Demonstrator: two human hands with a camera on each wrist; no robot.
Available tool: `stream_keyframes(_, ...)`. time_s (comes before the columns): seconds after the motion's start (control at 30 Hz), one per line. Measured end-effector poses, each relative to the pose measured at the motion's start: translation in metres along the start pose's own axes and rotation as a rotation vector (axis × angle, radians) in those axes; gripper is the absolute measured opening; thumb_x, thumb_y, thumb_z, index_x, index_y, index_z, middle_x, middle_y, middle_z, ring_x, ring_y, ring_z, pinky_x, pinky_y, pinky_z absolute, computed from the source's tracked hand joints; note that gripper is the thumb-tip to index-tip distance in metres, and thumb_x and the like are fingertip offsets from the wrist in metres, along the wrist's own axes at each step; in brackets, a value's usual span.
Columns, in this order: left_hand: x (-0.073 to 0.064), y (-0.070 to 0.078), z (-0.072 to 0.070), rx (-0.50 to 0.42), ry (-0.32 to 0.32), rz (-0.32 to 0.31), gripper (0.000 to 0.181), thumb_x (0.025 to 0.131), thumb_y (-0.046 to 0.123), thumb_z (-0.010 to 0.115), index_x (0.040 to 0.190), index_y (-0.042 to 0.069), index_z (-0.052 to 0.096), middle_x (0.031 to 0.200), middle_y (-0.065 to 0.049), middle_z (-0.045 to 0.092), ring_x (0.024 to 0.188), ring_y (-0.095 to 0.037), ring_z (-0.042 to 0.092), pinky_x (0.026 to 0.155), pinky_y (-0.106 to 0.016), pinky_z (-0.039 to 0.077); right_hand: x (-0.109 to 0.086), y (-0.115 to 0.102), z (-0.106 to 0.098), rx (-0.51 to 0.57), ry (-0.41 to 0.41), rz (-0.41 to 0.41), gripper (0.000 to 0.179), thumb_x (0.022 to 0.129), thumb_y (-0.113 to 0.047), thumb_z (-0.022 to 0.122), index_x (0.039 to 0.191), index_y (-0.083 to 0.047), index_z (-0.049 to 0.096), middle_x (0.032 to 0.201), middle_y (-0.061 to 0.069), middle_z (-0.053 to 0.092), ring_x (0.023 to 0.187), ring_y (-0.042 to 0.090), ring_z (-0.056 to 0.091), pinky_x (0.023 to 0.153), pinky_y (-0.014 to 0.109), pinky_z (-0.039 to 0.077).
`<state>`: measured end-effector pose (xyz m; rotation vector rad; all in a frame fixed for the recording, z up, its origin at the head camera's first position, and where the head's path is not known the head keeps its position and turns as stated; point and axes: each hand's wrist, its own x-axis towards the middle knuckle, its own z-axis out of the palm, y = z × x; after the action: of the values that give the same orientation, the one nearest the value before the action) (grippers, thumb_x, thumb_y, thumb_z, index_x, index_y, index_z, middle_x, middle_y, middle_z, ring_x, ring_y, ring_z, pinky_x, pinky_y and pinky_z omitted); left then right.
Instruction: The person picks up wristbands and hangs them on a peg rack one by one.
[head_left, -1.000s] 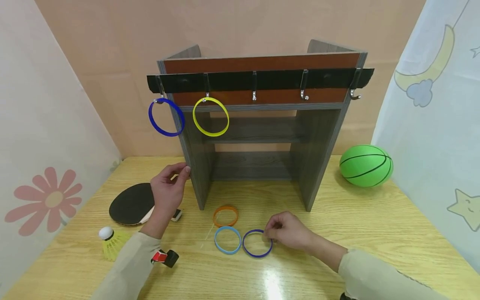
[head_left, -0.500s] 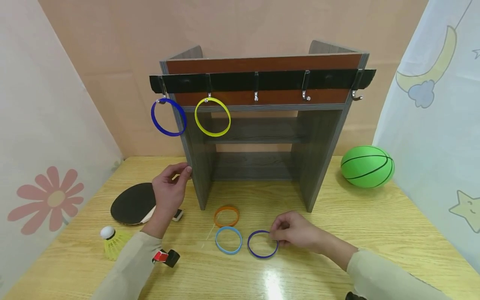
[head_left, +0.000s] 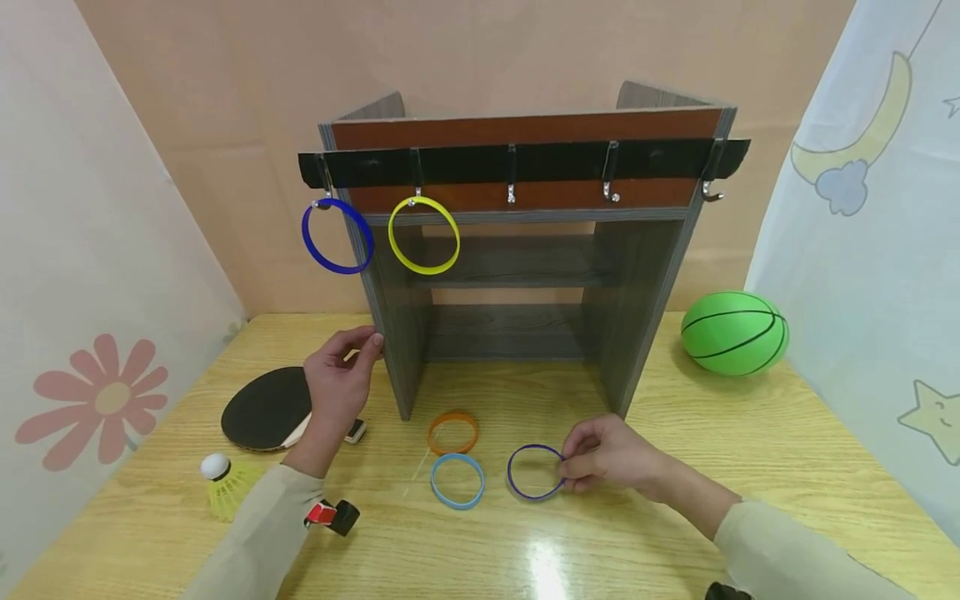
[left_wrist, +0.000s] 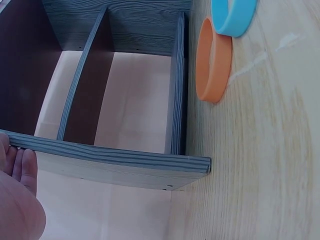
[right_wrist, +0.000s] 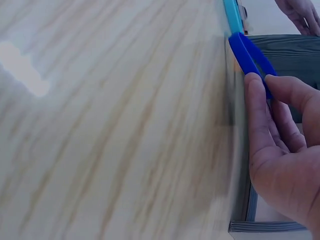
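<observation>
My right hand [head_left: 615, 454] pinches a dark blue wristband [head_left: 511, 477] by its right side, between thumb and fingers, over the table in front of the shelf. In the right wrist view the blue band [right_wrist: 243, 54] is seen nearly edge-on at the fingertips. My left hand [head_left: 337, 379] holds the front edge of the left side panel of the grey wooden shelf [head_left: 648, 308]; in the left wrist view its fingers lie against the panel's outer face. An orange wristband [head_left: 476, 433] and a light blue wristband [head_left: 482, 483] lie on the table, left of the held one.
A row of hooks on a black strip [head_left: 558, 162] crosses the shelf's top. A blue band [head_left: 369, 237] and a yellow band [head_left: 456, 242] hang at its left. Left stand a black paddle [head_left: 262, 408] and a shuttlecock [head_left: 221, 483]; a green ball [head_left: 735, 333] sits right.
My right hand has moved right and slightly back with the dark blue wristband, which has come away from the light blue one and up off the table. The left hand stays at the panel.
</observation>
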<state>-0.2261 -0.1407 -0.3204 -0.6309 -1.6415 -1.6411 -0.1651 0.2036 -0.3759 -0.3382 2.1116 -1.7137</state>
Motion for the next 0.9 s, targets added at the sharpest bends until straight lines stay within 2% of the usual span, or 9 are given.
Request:
stream_keyframes(0.3, 0.0, 0.001, 0.001, 0.004, -0.001, 0.003, 0.009, 0.083, -0.02, 0.059, 0.091, -0.022, 0.06, 0.078, -0.022, 0.063, 0.069, -0.01, 0.064, 0.064, -0.019, 0.055, 0.0, -0.013, -0.008, 0.079, 0.074, -0.032, 0.02, 0.079, -0.001, 0.073, 0.087, 0.012, 0.061, 0.084, 0.019, 0.065, 0.081, 0.035, 0.066, 0.075, 0.044, 0.055)
stream_keyframes(0.43, 0.0, 0.0, 0.0, 0.004, 0.002, 0.0, 0.009, 0.083, -0.019, 0.059, 0.091, -0.022, 0.06, 0.078, -0.022, 0.063, 0.069, -0.01, 0.063, 0.064, -0.019, 0.054, 0.001, -0.021, -0.011, 0.129, 0.083, -0.064, 0.015, 0.08, 0.001, 0.072, 0.087, 0.009, 0.062, 0.086, 0.019, 0.066, 0.085, 0.037, 0.066, 0.08, 0.048, 0.052)
stream_keyframes(0.6, -0.001, -0.009, -0.002, 0.01, 0.006, 0.004, 0.009, 0.083, -0.02, 0.059, 0.091, -0.021, 0.061, 0.077, -0.019, 0.064, 0.069, -0.008, 0.063, 0.064, -0.018, 0.054, 0.002, -0.033, -0.011, 0.177, 0.088, -0.16, 0.005, 0.082, 0.005, 0.069, 0.084, 0.002, 0.066, 0.083, 0.019, 0.068, 0.082, 0.029, 0.068, 0.078, 0.043, 0.054)
stream_keyframes(0.73, -0.003, -0.022, -0.005, 0.021, 0.017, -0.005, 0.009, 0.083, -0.018, 0.06, 0.092, -0.018, 0.063, 0.078, -0.013, 0.065, 0.07, -0.007, 0.063, 0.064, -0.019, 0.054, 0.002, -0.041, -0.007, 0.251, 0.072, -0.236, 0.01, 0.081, 0.009, 0.067, 0.083, -0.001, 0.067, 0.081, 0.015, 0.069, 0.08, 0.024, 0.068, 0.077, 0.04, 0.055)
stream_keyframes(0.9, -0.003, -0.024, -0.005, 0.024, 0.02, -0.02, 0.009, 0.084, -0.014, 0.062, 0.093, -0.016, 0.064, 0.08, -0.008, 0.066, 0.07, -0.008, 0.063, 0.064, -0.019, 0.054, 0.0, -0.051, -0.004, 0.31, 0.078, -0.288, 0.017, 0.081, 0.012, 0.066, 0.08, -0.004, 0.067, 0.081, 0.011, 0.069, 0.08, 0.024, 0.069, 0.078, 0.039, 0.055)
